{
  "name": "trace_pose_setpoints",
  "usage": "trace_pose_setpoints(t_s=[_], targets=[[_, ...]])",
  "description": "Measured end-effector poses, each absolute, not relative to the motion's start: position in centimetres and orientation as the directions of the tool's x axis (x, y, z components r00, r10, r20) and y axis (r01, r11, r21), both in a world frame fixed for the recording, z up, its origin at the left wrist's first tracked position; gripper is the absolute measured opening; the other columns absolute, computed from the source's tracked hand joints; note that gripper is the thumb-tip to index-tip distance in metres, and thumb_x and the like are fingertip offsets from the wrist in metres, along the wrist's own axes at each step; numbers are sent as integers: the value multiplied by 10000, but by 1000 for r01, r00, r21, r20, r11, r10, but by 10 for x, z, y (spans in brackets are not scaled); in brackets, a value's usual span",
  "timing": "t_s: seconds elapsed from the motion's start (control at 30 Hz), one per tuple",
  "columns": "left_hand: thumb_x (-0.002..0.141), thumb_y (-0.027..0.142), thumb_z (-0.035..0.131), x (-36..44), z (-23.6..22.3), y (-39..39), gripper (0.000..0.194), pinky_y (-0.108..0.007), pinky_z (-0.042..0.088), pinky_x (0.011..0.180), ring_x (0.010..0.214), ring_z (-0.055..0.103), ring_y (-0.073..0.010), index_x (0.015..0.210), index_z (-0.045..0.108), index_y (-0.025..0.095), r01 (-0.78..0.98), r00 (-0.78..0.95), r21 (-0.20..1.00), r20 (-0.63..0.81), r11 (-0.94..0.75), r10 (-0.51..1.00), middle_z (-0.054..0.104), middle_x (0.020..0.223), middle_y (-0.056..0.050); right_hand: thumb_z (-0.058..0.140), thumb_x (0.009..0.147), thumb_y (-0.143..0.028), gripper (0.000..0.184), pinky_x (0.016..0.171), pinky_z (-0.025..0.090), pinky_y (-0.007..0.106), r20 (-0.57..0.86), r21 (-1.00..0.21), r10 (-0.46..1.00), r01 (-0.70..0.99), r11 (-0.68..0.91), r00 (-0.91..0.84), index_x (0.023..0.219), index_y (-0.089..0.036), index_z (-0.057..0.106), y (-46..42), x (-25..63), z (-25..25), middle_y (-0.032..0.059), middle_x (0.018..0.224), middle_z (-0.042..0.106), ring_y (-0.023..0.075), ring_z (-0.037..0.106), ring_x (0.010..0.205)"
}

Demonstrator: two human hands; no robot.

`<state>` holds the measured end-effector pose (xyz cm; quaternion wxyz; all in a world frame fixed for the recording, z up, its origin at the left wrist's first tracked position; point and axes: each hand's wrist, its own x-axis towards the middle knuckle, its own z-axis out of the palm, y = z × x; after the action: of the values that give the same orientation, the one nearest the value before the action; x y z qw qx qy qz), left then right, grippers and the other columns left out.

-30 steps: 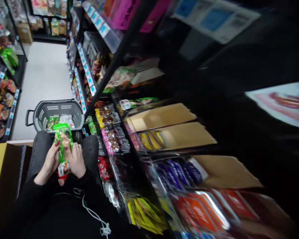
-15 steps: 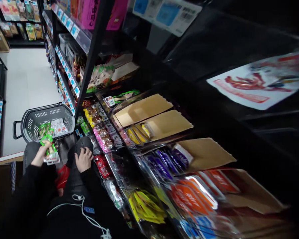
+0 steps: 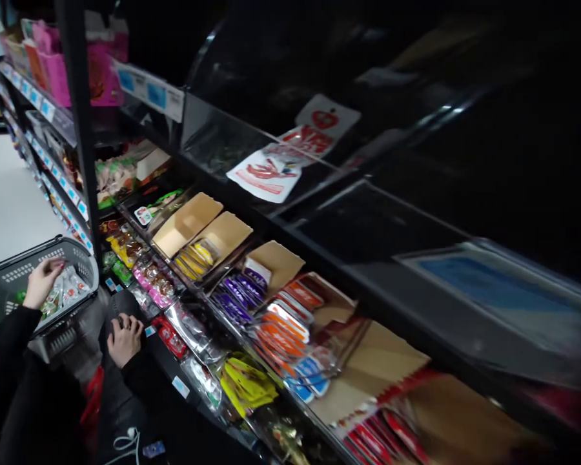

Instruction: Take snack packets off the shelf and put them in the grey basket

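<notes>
Two bare hands are in view. The left hand (image 3: 42, 283) is positioned over one grey plastic shopping basket (image 3: 17, 272), fingers loosely bent; whether it grips anything cannot be told. Directly beneath and beside its fingers, inside the basket, lie several white packets (image 3: 73, 288) and some green-edged packets (image 3: 52, 306); overlap and blur prevent an exact count. The right hand (image 3: 124, 339) rests open on one knee (image 3: 121, 303), fingers spread and slightly curved, with one ring on a finger.

Just to the right of the right hand is one group of red packets (image 3: 172, 337); farther right, one group of yellow packets (image 3: 246, 385). Beyond the right hand, on the shelf, two adjoining cardboard cartons precede a third containing several purple packets (image 3: 239, 296). Orange packets (image 3: 281, 336) and blue packets (image 3: 307, 374) occupy positions well right. One white earphone cord (image 3: 128, 439) lies below the right hand.
</notes>
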<state>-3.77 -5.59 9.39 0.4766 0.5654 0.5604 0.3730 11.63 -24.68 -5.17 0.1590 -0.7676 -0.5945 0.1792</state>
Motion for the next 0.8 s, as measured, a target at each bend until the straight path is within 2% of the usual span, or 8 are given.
trace_pose_setpoints(t_s=[0.1, 0.17, 0.23, 0.3, 0.37, 0.5, 0.63, 0.8], targets=[[708, 304, 734, 22, 141, -83, 417, -354, 475, 896, 949, 626, -238, 1085, 618, 172, 217, 553, 880, 247, -423, 796, 677, 1019, -84, 553, 805, -320, 344, 1023, 267, 529, -86, -451, 969, 859, -243, 230, 1135, -225, 545, -243, 111, -55, 83, 1326, 493, 307, 385, 1208], [772, 239, 660, 68, 172, -101, 401, -387, 466, 923, 1035, 586, -235, 1159, 569, 190, 112, 759, 656, 428, -747, 490, 640, 1121, -93, 530, 824, -333, 323, 1032, 265, 523, -70, -456, 970, 857, -240, 234, 1129, -225, 541, -241, 108, -57, 72, 1316, 500, 293, 388, 1205], [782, 165, 609, 113, 193, -110, 465, -415, 428, 980, 1154, 510, -251, 1235, 499, 160, -27, 867, 413, 463, -910, 184, 561, 1246, -138, 521, 831, -332, 310, 1039, 261, 525, -53, -460, 971, 857, -233, 235, 1121, -223, 538, -239, 105, -59, 67, 1307, 507, 287, 392, 1203], [733, 140, 628, 150, 200, -110, 574, -461, 380, 1026, 1233, 438, -293, 1275, 441, 128, -48, 913, 229, 406, -972, 51, 503, 1301, -170, 532, 824, -327, 310, 1043, 260, 526, -39, -467, 970, 854, -232, 242, 1116, -224, 538, -239, 105, -60, 68, 1307, 510, 288, 394, 1205], [707, 129, 626, 176, 200, -103, 579, -449, 395, 1010, 1206, 456, -299, 1254, 439, 117, -29, 944, 152, 328, -988, 23, 499, 1276, -174, 544, 818, -327, 305, 1048, 258, 525, -20, -478, 966, 846, -236, 258, 1104, -222, 541, -238, 105, -61, 69, 1300, 516, 291, 396, 1207], [664, 140, 632, 196, 199, -90, 439, -376, 465, 908, 1046, 552, -267, 1088, 521, 127, 9, 983, 153, 180, -988, 37, 528, 1158, -149, 546, 817, -317, 287, 1048, 263, 536, 7, -510, 964, 830, -225, 265, 1084, -211, 545, -234, 105, -64, 74, 1288, 527, 304, 408, 1205], [597, 185, 657, 200, 205, -93, 542, -381, 460, 911, 1044, 556, -303, 1109, 515, 77, 7, 997, 108, 74, -994, 15, 544, 1176, -196, 538, 816, -297, 297, 1043, 268, 553, 3, -541, 972, 818, -197, 236, 1097, -200, 538, -231, 101, -63, 93, 1297, 521, 317, 404, 1216], [602, 243, 639, 214, 212, -95, 554, -376, 442, 942, 1047, 583, -308, 1130, 542, 103, -9, 996, 9, -93, -1000, -10, 635, 1089, -157, 532, 818, -304, 316, 1042, 269, 561, -10, -559, 979, 811, -173, 202, 1112, -187, 533, -231, 99, -58, 105, 1319, 504, 325, 397, 1227]])
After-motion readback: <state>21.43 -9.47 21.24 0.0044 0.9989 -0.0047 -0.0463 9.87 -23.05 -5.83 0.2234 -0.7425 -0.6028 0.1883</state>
